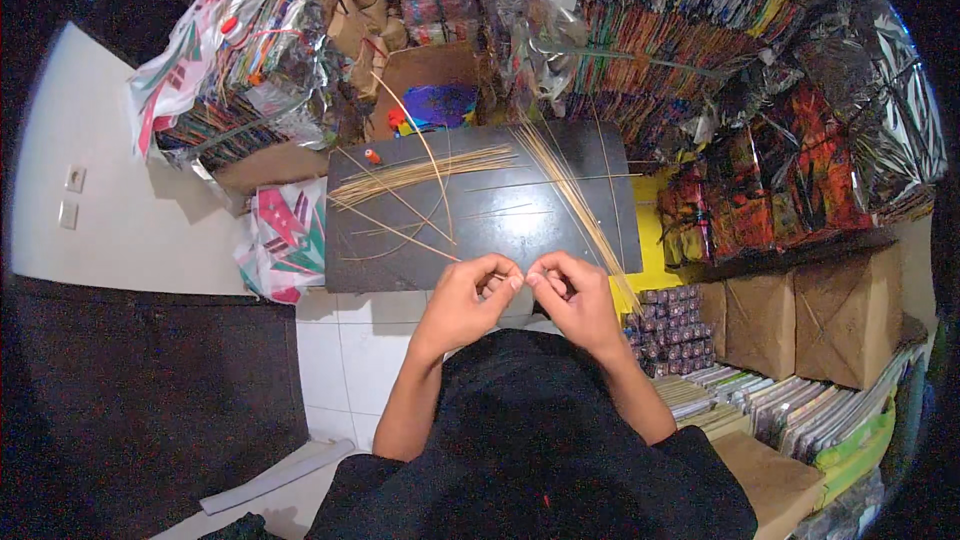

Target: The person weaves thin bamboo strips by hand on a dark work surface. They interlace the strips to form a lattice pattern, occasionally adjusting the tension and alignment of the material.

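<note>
My left hand [474, 298] and my right hand [576, 297] meet fingertip to fingertip at the near edge of a dark tabletop [487, 232]. A thin light stick [397, 231] runs from the upper left into my left hand, its end hidden by the fingers. My right thumb and forefinger are pinched together; whatever lies between them is too small to tell. Beyond my left hand lies a loose bundle of thin sticks [427, 171], with a small orange spool [373, 156] behind it. Another bundle of sticks [574, 202] slants past the table's right side.
Tied stacks of colourful flat goods [660, 52] rise behind the table. Wrapped red and black packs [787, 157] and brown paper parcels [840, 315] stand at right, near small stacked boxes [671, 330]. A patterned plastic bag [285, 240] touches the table's left side.
</note>
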`<move>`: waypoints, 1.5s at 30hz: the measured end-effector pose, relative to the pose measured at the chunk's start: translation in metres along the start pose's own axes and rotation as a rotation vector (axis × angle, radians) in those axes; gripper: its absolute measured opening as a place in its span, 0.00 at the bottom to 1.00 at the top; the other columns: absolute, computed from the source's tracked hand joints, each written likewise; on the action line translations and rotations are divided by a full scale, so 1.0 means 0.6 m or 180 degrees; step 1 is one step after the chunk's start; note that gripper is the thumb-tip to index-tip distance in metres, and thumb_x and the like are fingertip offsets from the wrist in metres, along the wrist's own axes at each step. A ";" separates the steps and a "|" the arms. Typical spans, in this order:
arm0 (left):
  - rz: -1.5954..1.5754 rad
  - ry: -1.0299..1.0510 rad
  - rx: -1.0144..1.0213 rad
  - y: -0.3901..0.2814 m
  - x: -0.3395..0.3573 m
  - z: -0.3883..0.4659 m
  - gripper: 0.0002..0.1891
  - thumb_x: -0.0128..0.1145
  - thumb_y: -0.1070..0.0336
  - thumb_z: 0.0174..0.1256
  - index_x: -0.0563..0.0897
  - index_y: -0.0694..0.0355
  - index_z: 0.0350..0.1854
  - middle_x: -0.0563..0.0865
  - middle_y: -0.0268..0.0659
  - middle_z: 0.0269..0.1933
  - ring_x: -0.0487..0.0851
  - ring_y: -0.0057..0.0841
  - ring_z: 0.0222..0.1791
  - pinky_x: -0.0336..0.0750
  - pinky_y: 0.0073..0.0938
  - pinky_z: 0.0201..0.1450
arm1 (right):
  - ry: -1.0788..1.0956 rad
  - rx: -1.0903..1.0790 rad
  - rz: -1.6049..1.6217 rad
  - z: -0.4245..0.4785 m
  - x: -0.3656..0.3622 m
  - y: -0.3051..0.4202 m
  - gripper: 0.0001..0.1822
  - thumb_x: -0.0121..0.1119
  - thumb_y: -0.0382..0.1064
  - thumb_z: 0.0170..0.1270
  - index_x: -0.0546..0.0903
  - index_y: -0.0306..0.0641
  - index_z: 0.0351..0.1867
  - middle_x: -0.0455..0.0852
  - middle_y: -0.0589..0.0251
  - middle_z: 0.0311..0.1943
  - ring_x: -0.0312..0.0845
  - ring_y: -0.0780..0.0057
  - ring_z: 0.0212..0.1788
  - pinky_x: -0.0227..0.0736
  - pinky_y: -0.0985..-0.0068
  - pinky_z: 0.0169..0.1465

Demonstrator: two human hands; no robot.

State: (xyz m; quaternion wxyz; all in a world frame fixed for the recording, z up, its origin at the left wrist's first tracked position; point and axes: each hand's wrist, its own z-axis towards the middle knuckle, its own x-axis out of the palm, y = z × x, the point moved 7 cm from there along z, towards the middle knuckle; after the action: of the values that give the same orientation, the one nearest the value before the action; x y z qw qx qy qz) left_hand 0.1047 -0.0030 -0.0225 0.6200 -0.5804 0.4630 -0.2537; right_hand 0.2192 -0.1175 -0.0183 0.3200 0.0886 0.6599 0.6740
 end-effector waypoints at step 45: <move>-0.0108 -0.0189 -0.0356 -0.017 0.002 -0.025 0.08 0.61 0.67 0.75 0.84 0.68 0.41 0.86 0.31 0.31 0.81 0.13 0.28 0.76 0.19 0.31 | 0.0022 -0.0836 -0.1111 -0.018 0.003 0.072 0.09 0.65 0.36 0.66 0.83 0.39 0.46 0.85 0.55 0.32 0.84 0.54 0.31 0.77 0.60 0.34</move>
State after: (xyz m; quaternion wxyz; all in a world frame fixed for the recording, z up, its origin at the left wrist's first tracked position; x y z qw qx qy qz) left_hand 0.0942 -0.0136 -0.0118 0.5957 -0.6291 0.4480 -0.2206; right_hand 0.1980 -0.1222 0.0210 0.4384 -0.0717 0.5728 0.6889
